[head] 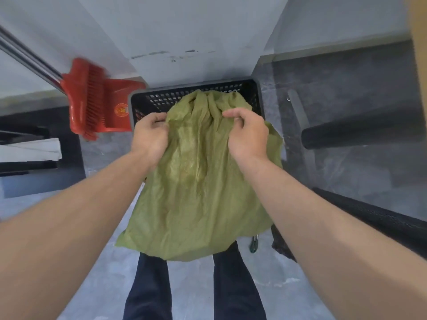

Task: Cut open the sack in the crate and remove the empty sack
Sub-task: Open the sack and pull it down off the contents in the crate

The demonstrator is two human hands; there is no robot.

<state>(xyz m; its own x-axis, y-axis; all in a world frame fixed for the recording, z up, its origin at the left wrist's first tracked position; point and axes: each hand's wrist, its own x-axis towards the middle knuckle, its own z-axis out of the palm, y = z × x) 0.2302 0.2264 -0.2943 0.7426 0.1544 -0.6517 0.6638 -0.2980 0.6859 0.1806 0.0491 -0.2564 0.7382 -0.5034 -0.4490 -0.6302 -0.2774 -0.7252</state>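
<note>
The sack (198, 192) looks limp and flat, with no bulge of contents, so the cutting and emptying seem done. What is left, by my reading, is to lift it clear of the crate (161, 98) and put it aside. What lies inside the crate cannot be seen, as the sack covers most of the opening.

The left hand (150, 135) has its grip closed on a bunched fold at the sack's 9 o'clock edge. The right hand (247, 132) pinches the cloth at the 3 o'clock side of the neck, fingers curled round a pleat. Both hold it up over the near rim of the crate.

The sack's long axis runs from 12 o'clock to 6 o'clock. Its gathered, narrow end points to 12 o'clock, over the crate's far wall. Its wide loose end hangs toward 6 o'clock, in front of the person's legs and above the floor (104, 262).

A red dustpan (117, 107) with a red brush (87, 98) stands at 10 o'clock, touching the crate's left side. A small green-handled thing (253, 244), perhaps scissors, lies on the floor at 5 o'clock of the sack.
</note>
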